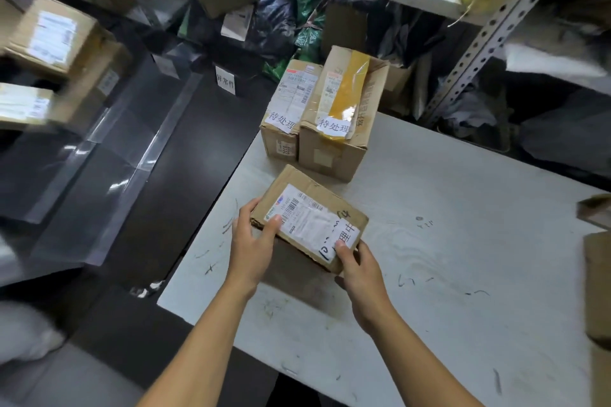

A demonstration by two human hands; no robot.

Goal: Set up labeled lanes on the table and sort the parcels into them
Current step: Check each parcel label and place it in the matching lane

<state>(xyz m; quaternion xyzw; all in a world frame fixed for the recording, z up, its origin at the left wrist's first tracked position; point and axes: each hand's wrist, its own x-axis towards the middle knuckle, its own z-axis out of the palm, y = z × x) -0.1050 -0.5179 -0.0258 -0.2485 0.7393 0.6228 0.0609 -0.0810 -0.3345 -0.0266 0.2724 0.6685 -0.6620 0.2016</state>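
We grip a cardboard parcel point(309, 220) over the white table point(463, 241): our left hand point(253, 241) curls round its left end, thumb on the shipping label point(305, 216); our right hand point(358, 269) pinches the near corner. Beyond our fingers stand two labelled boxes point(319, 116), touching.

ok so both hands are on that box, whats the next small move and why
Probably set the box down on the table, apart from the two boxes tagged 待处理. Its tag ends in 理中, so it seems to belong in another lane. The left hand and right hand hold it by opposite ends, seemingly tilted off the tabletop.
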